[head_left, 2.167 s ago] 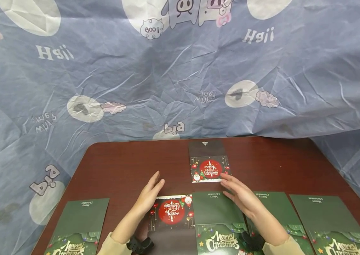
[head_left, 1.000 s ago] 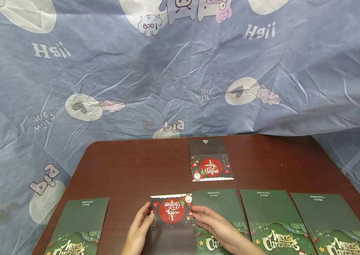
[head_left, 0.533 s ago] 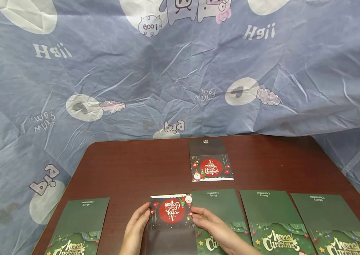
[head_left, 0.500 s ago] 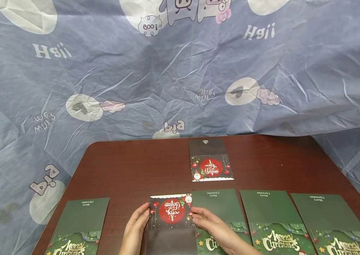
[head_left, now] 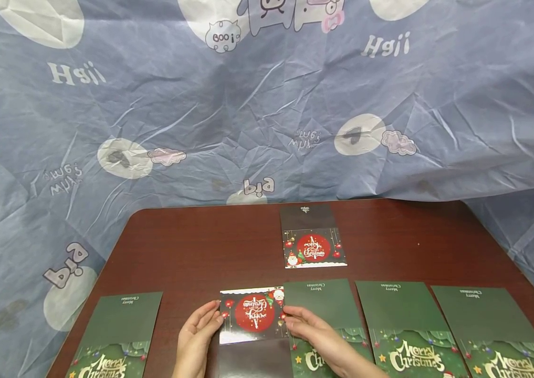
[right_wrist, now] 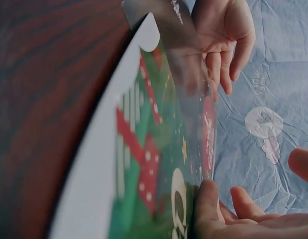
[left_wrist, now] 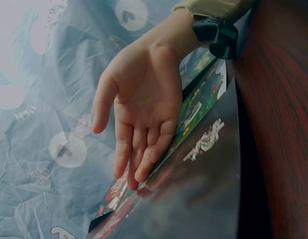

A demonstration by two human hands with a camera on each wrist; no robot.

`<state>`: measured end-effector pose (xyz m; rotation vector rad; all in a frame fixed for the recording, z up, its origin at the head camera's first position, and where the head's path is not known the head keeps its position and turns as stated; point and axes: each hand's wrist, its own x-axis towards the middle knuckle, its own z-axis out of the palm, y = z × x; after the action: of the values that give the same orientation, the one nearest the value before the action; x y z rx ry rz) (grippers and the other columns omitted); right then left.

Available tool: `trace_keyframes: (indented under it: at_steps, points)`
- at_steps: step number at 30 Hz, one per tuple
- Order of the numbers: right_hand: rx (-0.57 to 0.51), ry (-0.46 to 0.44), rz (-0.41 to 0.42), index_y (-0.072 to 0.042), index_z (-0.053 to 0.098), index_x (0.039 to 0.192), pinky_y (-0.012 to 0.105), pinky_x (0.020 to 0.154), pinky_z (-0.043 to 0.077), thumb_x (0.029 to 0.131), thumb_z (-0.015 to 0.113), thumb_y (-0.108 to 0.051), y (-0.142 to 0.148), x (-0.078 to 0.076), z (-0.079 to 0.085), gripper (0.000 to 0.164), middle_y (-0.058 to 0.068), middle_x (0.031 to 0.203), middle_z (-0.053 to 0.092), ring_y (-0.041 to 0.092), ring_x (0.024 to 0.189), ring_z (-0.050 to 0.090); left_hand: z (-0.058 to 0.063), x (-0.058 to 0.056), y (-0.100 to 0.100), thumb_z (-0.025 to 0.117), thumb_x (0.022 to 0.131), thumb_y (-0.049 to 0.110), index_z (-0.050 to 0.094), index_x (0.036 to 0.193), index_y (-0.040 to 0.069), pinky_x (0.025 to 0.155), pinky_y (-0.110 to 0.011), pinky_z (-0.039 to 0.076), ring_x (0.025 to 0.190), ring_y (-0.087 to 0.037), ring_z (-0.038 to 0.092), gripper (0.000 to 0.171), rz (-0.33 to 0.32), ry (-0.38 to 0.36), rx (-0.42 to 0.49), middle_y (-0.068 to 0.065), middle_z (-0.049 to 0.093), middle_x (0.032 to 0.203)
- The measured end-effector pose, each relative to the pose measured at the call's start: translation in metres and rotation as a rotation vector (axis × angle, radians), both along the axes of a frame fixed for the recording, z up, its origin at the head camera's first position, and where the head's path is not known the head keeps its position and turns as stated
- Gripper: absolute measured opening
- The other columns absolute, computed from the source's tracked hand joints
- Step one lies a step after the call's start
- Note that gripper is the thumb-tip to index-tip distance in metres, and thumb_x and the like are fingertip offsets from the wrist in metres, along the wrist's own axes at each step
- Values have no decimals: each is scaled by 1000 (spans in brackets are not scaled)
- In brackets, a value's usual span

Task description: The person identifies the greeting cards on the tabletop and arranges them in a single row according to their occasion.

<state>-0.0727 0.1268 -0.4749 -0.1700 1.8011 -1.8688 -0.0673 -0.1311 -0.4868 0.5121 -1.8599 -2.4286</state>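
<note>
An unfolded Christmas card (head_left: pixel 254 312) lies between my hands in the head view, its red-circle panel upside down and its plain dark panel (head_left: pixel 254 358) nearer me. Glare shows beside the fold. My left hand (head_left: pixel 196 338) touches the card's left edge with its fingertips. In the left wrist view that left hand (left_wrist: pixel 144 109) has straight fingers against the card's edge, thumb held apart. My right hand (head_left: pixel 316 336) touches the right edge, passing over a green card (head_left: pixel 321 304). In the right wrist view the right hand's fingers (right_wrist: pixel 208 204) meet the edge, thumb apart.
Another red-circle card (head_left: pixel 314 248) lies farther back on the brown table (head_left: pixel 200 236). One green card (head_left: pixel 122 320) is at the left; two more, a nearer green card (head_left: pixel 399 307) and an outer green card (head_left: pixel 479 315), lie at the right. A blue printed cloth (head_left: pixel 267 105) hangs behind.
Both hands came inward from above the table to the card's sides. Lately the red-circle panel has tilted, catching glare near the fold, and the left hand shifted slightly left.
</note>
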Motion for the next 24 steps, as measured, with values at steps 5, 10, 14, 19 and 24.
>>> trace_keyframes:
  at_steps: [5, 10, 14, 19, 24]
  points:
    - [-9, 1, -2, 5, 35, 138, 36, 97, 37, 97, 50, -28, -1, 0, -1, 55, 24, 135, 45, 35, 123, 43, -3, 0, -1, 66, 81, -6, 50, 124, -11, 84, -20, 48, 98, -11, 60, 46, 6, 21, -72, -12, 61, 120]
    - [-1, 5, -2, 4, 37, 138, 35, 96, 38, 97, 49, -28, -1, -1, 1, 53, 23, 135, 45, 33, 122, 44, -7, 1, -1, 63, 81, -11, 52, 118, -11, 75, -21, 51, 81, -9, 63, 39, 3, 43, -99, -4, 64, 115]
    - [-8, 20, -11, 6, 37, 137, 40, 99, 39, 97, 50, -28, 0, -2, 3, 54, 24, 136, 44, 34, 123, 45, -7, 1, -2, 63, 80, -13, 51, 117, -12, 73, -22, 52, 78, -7, 63, 39, 8, 58, -65, -1, 65, 112]
    - [-23, 43, -14, 12, 33, 136, 41, 97, 43, 97, 50, -25, 2, -3, 5, 56, 29, 139, 37, 37, 124, 42, -1, -1, -7, 63, 80, -13, 56, 111, -7, 73, -21, 52, 84, -8, 63, 33, 82, 32, -6, 2, 67, 107]
    - [9, 63, -6, 11, 33, 136, 37, 94, 45, 97, 50, -25, 3, -4, 7, 56, 28, 137, 40, 37, 122, 44, 4, -2, -12, 64, 79, -12, 60, 102, 2, 75, -22, 52, 95, -8, 61, 27, 130, 22, 46, 4, 68, 104]
